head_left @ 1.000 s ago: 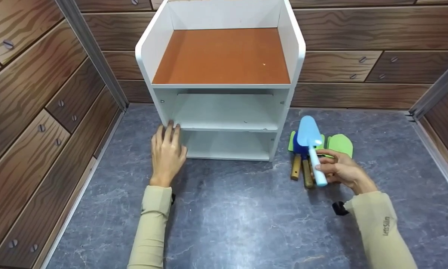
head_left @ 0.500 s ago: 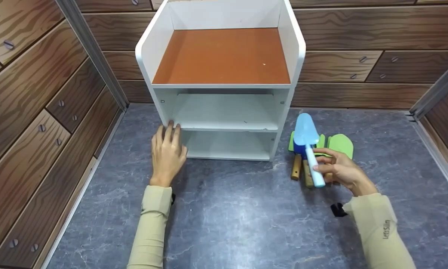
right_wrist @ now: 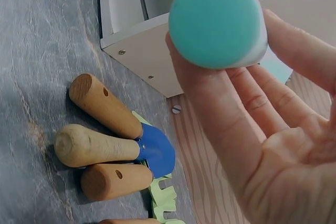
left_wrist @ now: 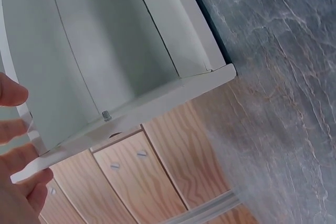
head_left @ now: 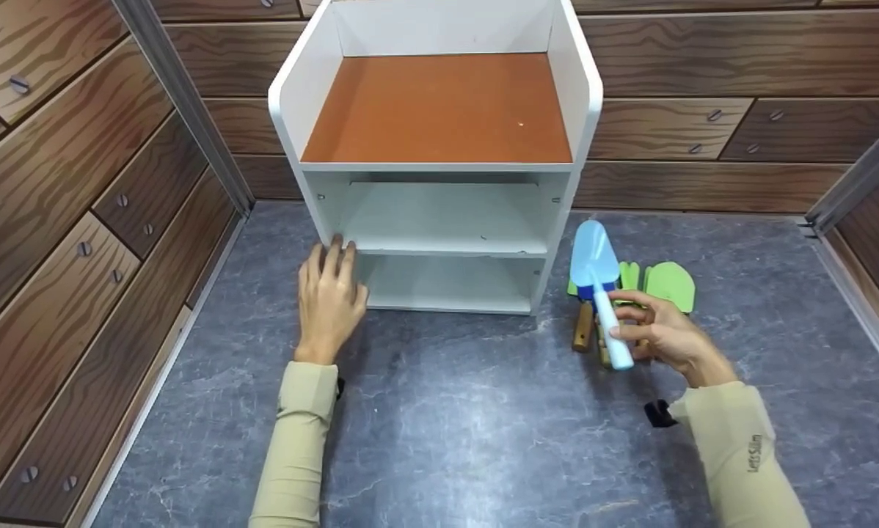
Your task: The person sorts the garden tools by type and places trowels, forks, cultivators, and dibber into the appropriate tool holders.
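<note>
My right hand (head_left: 663, 334) holds a light blue hand trowel (head_left: 593, 257) between thumb and fingers, its blade pointing away. In the right wrist view the round turquoise butt of its handle (right_wrist: 216, 22) faces the camera. Below the trowel lie garden tools with wooden handles (right_wrist: 105, 145), one with a blue head (right_wrist: 158, 150), others with light green heads (head_left: 669, 286). The trowel partly covers them in the head view. My left hand (head_left: 329, 301) grips the left front edge of a white shelf unit (head_left: 439, 169), fingers on both sides of the side panel in the left wrist view.
The shelf unit has an orange-brown top board (head_left: 439, 110) and two white compartments below. Wood-patterned walls (head_left: 704, 59) rise behind and at both sides. Dark grey marbled floor (head_left: 454, 425) stretches in front.
The right hand has shifted the light blue trowel slightly left, closer to the shelf unit, with the blade moving a little away. The left hand has stayed at the panel edge.
</note>
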